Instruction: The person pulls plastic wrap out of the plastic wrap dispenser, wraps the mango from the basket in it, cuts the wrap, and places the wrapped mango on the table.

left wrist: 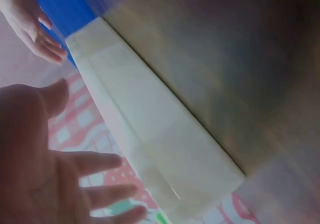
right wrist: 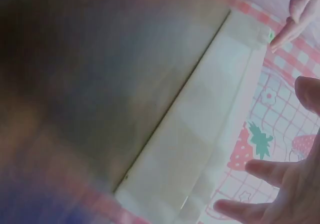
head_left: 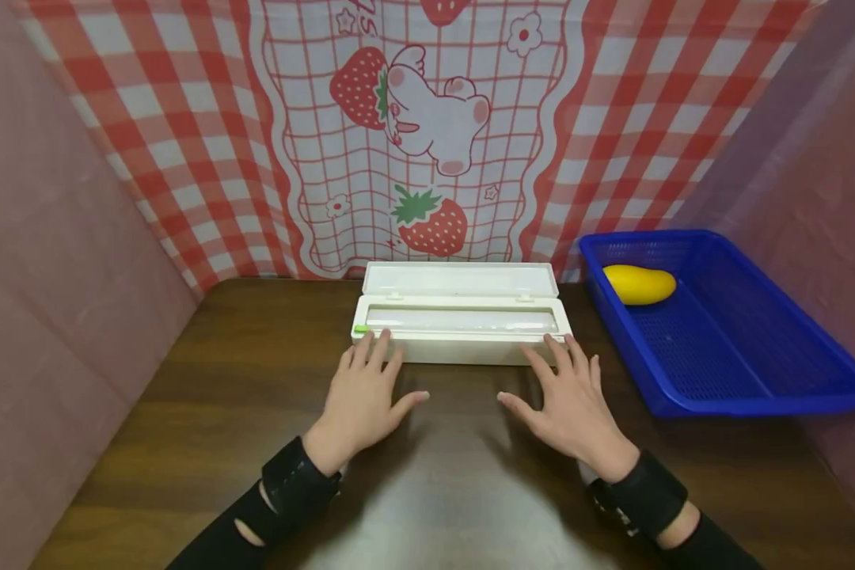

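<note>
A long white plastic-wrap dispenser box sits on the table with its lid tipped back, a pale roll of film showing in its slot. A small green slider is on the box's left front edge. My left hand reaches to the left end of the box, fingers spread and fingertips at its front edge. At the right end my right hand does likewise, fingers spread and thumb pointing inward. Neither hand holds anything. Both wrist views show the box's front face between the hands.
To the right stands a blue plastic basket with a yellow mango-shaped fruit in its back left corner. A red checked cloth with strawberries hangs behind the brown wooden table. Pink fabric walls flank both sides.
</note>
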### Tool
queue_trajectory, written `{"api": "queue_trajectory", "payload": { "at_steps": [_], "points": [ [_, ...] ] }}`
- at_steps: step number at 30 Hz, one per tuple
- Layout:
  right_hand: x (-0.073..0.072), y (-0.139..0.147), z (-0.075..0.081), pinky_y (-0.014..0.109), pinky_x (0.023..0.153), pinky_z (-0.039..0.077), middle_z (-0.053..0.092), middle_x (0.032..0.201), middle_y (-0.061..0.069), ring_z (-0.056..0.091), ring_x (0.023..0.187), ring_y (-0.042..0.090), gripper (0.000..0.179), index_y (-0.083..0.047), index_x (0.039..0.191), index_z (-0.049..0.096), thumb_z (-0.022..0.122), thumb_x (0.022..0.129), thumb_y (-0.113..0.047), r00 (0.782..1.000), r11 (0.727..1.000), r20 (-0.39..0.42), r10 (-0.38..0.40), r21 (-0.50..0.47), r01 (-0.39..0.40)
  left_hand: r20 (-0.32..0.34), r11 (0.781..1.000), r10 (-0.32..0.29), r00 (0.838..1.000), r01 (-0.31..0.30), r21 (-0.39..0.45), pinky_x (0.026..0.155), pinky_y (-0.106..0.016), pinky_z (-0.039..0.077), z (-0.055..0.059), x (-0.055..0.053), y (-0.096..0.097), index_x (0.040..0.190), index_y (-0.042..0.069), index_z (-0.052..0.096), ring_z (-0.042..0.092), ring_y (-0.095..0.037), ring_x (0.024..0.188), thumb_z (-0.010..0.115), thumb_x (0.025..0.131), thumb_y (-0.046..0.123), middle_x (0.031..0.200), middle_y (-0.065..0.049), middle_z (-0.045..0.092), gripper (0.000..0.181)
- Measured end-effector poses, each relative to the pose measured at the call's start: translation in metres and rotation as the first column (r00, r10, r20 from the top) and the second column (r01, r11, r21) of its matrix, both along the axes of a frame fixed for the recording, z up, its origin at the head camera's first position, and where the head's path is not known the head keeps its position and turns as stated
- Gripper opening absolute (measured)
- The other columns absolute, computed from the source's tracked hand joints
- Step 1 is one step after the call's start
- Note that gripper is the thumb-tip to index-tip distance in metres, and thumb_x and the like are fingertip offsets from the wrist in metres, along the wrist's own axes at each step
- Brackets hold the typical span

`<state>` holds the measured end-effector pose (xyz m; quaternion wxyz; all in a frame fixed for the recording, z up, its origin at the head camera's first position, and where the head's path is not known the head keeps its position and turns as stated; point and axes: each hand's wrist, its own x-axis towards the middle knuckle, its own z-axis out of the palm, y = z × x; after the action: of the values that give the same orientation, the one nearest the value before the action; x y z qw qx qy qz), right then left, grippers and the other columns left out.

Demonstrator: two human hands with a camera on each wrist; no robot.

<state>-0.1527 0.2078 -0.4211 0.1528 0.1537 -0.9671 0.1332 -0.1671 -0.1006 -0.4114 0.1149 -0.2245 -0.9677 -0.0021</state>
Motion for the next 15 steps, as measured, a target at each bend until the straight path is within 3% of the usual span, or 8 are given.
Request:
{"api": "queue_trajectory", "payload": {
  "at_steps": [6, 13, 15],
  "points": [
    [-0.024, 0.008, 0.005, 0.066, 0.098, 0.014, 0.032, 0.142, 0.019, 0.025, 0.130, 0.039, 0.072, -0.010, 0.138, 0.042, 0.051, 0.085, -0.059, 0.994, 0.995, -0.053, 0.099, -0.020, -0.101, -0.071, 0.999, -0.046, 0.996, 0.047, 0.011, 0.102, -0.049, 0.025, 0.002, -0.028, -0.001, 0.138, 0.008, 0.043, 0.026, -0.036, 0.132, 0.042, 0.088, 0.061, 0.144, -0.017, 0.033, 0.072],
    [-0.048, 0.014, 0.004, 0.062, 0.101, 0.015, 0.048, 0.130, 0.017, 0.038, 0.122, 0.034, 0.057, -0.003, 0.127, 0.051, 0.054, 0.088, -0.045, 0.986, 0.990, -0.085, 0.142, 0.032, -0.140, -0.004, 0.998, -0.060, 0.998, 0.060, 0.025, 0.102, -0.046, 0.024, 0.003, -0.049, -0.005, 0.139, 0.007, 0.040, 0.033, -0.033, 0.128, 0.038, 0.091, 0.059, 0.141, -0.014, 0.039, 0.070],
    [-0.053, 0.015, 0.004, 0.057, 0.102, 0.020, 0.052, 0.125, 0.017, 0.042, 0.119, 0.033, 0.052, -0.001, 0.121, 0.055, 0.055, 0.089, -0.042, 0.983, 0.988, -0.107, 0.152, 0.036, -0.149, 0.004, 0.996, -0.072, 0.997, 0.072, 0.043, 0.102, -0.046, 0.025, 0.006, -0.053, -0.006, 0.137, 0.008, 0.042, 0.036, -0.032, 0.126, 0.038, 0.092, 0.057, 0.139, -0.013, 0.042, 0.067]
  ]
}}
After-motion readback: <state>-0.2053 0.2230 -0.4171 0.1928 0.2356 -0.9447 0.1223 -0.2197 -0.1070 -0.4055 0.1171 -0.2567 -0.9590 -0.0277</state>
